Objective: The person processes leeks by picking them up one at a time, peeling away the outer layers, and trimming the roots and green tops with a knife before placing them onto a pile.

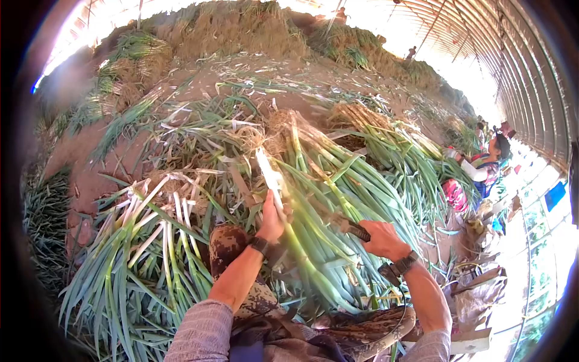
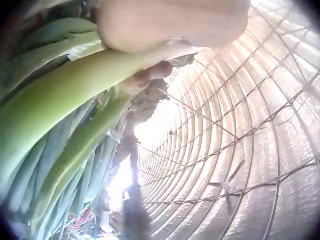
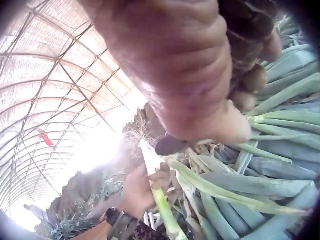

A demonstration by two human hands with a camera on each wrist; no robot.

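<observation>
My left hand [image 1: 271, 218] grips a leek [image 1: 267, 169] around its white shank, with the roots pointing away and the green leaves running down toward me. In the left wrist view, fingers and thumb wrap the pale stem [image 2: 65, 87]. My right hand [image 1: 386, 240] holds a knife by its dark handle [image 1: 356, 229], to the right of the leek; the blade is blurred in the head view. The right wrist view shows the handle's dark end [image 3: 170, 145] beside the thumb, and the rooted leek [image 3: 160, 200] in the other hand beyond.
A heap of leeks with white stems [image 1: 175, 223] lies at my left. Bundles of leeks with roots [image 1: 368, 120] spread to the right. A mound of leeks [image 1: 229, 30] rises at the back. Another person [image 1: 485, 163] sits at the right, under the arched roof [image 1: 518, 66].
</observation>
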